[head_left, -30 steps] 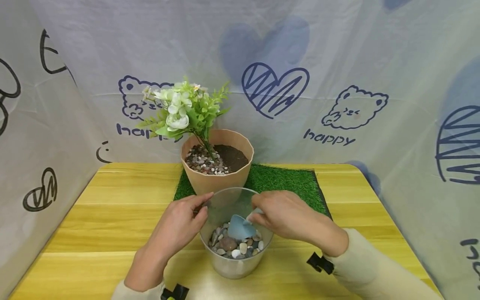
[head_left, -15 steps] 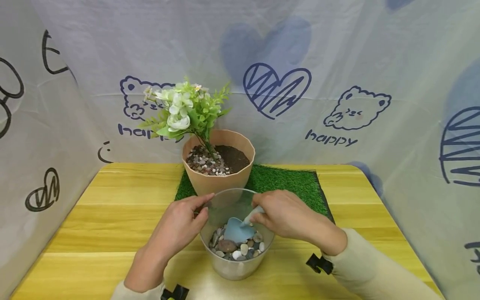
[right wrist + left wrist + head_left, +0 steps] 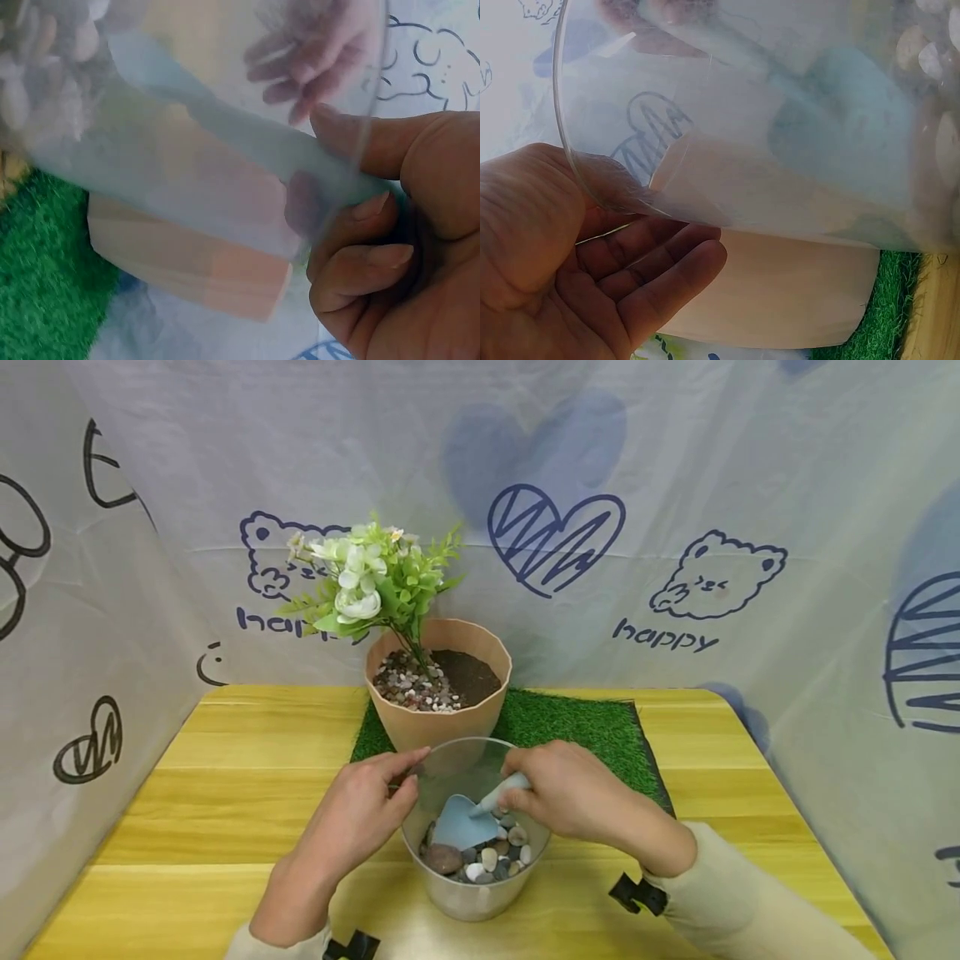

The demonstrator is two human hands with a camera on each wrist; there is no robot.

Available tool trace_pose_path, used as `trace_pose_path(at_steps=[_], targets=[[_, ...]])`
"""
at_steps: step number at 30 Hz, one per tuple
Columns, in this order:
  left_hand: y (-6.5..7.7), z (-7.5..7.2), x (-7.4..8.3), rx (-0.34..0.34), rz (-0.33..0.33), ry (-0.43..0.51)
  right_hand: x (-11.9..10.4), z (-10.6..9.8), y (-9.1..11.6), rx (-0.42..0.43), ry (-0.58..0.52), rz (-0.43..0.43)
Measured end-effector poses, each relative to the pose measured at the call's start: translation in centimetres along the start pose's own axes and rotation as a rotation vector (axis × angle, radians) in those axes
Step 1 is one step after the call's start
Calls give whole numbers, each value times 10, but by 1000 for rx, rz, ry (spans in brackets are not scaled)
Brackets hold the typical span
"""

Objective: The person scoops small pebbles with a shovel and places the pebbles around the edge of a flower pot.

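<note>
In the head view, a clear plastic bucket (image 3: 480,893) stands on the table with several mixed pebbles (image 3: 489,858) in its bottom. My left hand (image 3: 367,802) holds the bucket's left rim; the left wrist view shows its fingers along the outside of the wall. A small light-blue hand shovel (image 3: 463,823) leans inside the bucket, its blade down among the pebbles beside a large brown stone (image 3: 443,858). My right hand (image 3: 566,787) grips the shovel's handle (image 3: 262,142) at the right rim, fingers curled round it. Part of the handle is hidden by that hand.
Right behind the bucket is a peach flowerpot (image 3: 438,727) with dark soil, small gravel and white-flowered artificial greenery (image 3: 367,577). It stands on a green turf mat (image 3: 577,727). Printed cloth (image 3: 420,435) hangs round the back and sides of the wooden table (image 3: 187,827).
The shovel blade has slid to the left and lies flatter over the pebbles, with more of its handle showing. The brown stone has shifted slightly left. My left hand stays at the rim.
</note>
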State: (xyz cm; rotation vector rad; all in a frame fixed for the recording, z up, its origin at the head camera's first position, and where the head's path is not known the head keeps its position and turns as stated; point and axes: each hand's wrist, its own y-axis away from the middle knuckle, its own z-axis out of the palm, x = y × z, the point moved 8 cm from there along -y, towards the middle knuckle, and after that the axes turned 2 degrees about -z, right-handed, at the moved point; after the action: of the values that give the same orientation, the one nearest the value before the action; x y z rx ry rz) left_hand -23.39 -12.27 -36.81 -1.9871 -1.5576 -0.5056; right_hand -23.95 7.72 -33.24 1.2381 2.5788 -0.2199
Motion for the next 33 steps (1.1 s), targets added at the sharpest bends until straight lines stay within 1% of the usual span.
trace_pose_path(at_steps=[4, 8, 17, 22, 25, 30, 33], targets=[[0, 0, 0, 1, 1, 1, -2, 5, -1, -3, -4, -8], [0, 0, 0, -7, -1, 5, -1, 6, 0, 12, -17, -10], [0, 0, 0, -4, -10, -1, -1, 6, 4, 12, -43, -13], [0, 0, 0, 13, -54, -2, -7, 5, 5, 32, -41, -25], [0, -1, 2, 21, -86, -6, -5, 6, 4, 28, -57, -22], [0, 0, 3, 17, -121, 5, 0, 9, 3, -16, -99, 12], [0, 1, 3, 17, -126, 11, 3, 7, 4, -25, -120, 49]])
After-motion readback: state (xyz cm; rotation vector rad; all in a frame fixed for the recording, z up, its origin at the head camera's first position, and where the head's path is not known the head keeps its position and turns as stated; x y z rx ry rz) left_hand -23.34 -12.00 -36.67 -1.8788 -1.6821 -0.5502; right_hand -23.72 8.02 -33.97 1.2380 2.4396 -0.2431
